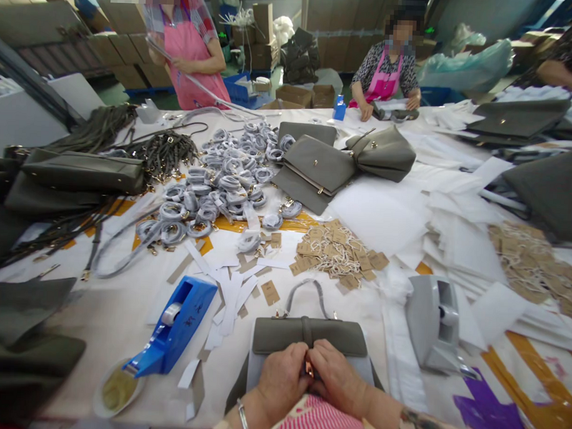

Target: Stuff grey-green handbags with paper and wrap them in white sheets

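Observation:
A dark olive handbag point(282, 337) lies on the table right before me, its flap facing up. Its top handle point(290, 296) is wrapped in grey film and arches away from me. My left hand point(283, 372) and my right hand point(337, 374) meet at the front middle of the bag, fingers pinched together. Between them shows a small shiny metal clasp point(309, 368), mostly covered by the fingers. A pale sheet lies under the flap, partly hidden by both hands.
A blue tape dispenser point(181, 323) stands left, a grey one point(432, 326) right. Beyond are brown tags point(336, 250), coiled wrapped straps point(231, 181) and more bags point(318, 165). A small dish point(118, 390) sits near the front edge. Co-workers point(387, 71) stand across the table.

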The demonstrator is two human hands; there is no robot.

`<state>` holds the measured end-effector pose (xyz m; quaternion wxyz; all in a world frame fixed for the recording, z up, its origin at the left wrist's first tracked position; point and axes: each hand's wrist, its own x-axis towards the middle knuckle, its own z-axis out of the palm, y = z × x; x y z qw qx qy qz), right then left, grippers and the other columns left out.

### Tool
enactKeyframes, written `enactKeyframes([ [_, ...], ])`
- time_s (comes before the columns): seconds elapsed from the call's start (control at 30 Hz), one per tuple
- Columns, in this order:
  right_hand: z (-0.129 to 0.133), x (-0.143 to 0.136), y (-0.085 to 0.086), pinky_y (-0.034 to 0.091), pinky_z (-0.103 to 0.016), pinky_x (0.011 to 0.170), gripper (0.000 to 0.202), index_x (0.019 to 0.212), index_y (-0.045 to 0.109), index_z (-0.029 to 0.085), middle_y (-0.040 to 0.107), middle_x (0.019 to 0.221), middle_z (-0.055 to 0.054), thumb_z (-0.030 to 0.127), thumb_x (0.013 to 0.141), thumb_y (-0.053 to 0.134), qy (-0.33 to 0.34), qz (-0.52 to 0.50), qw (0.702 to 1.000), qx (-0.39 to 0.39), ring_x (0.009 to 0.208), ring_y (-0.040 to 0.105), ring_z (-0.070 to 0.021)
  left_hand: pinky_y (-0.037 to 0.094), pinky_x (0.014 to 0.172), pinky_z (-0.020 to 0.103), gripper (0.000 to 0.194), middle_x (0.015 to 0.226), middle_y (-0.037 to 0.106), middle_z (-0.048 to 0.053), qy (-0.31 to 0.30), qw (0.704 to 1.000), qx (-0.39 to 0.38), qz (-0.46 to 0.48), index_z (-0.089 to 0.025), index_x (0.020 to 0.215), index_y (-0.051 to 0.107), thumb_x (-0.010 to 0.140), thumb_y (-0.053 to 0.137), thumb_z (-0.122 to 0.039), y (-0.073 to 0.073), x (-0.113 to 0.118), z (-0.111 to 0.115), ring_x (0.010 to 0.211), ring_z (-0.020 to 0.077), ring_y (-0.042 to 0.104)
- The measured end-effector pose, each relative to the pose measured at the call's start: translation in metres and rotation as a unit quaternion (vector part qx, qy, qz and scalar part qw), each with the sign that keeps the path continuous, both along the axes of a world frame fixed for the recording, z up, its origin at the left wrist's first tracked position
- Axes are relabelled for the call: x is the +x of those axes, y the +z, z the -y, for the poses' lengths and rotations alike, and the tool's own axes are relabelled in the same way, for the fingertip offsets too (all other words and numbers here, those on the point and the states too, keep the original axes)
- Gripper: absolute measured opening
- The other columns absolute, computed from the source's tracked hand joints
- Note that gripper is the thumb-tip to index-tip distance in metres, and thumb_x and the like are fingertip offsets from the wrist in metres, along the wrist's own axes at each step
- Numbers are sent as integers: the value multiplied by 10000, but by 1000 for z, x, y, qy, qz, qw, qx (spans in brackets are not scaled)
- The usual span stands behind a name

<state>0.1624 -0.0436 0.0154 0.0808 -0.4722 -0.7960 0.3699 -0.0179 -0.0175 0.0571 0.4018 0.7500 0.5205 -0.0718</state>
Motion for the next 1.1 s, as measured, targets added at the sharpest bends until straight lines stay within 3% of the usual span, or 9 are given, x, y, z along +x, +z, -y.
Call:
enactKeyframes([
  [0.2,3,14,-1,490,-375,859,236,922,623,173,660,955,-66,92,707,673,-2,-66,998,-6,945,562,-242,497,822,316,291,1053,697,-26,-45,999,9,6,-303,1097,647,814,709,-328,2,-1,-1,971,209,674],
  [0.3,3,20,6,487,-336,844,156,924,638,176,671,946,-60,111,782,636,-10,-102,995,-5,930,591,-215,496,779,311,230,1019,680,-23,-49,999,16,-9,-322,1083,671,860,704,-372,-2,-2,2,929,205,677],
  [0.4,1,15,16,484,-329,811,96,881,676,180,697,888,-63,174,896,582,-22,-19,1000,0,885,629,-215,513,762,320,294,1045,668,-10,-55,998,27,-27,-363,1184,662,899,688,-425,-5,-1,5,912,214,685],
  [0.53,-1,-2,23,505,-334,779,125,922,737,185,761,910,-90,270,864,666,-20,126,991,-47,877,696,-262,549,765,351,431,1121,657,30,-86,993,44,-65,-404,1394,554,965,602,-411,-9,-2,9,941,240,695],
  [0.87,6,-13,9,527,-316,732,204,946,765,179,786,926,-116,291,874,611,-51,185,981,-37,867,747,-286,534,797,317,494,1083,660,19,-57,997,50,-18,-419,1374,589,896,706,-375,-25,-9,11,933,212,672],
  [1.1,9,-17,-5,502,-340,676,213,986,732,113,761,910,-150,106,839,578,17,146,987,67,811,716,-285,496,762,277,419,1018,650,-15,-44,998,51,1,-397,1259,653,848,738,-403,-24,-11,10,896,180,653],
])
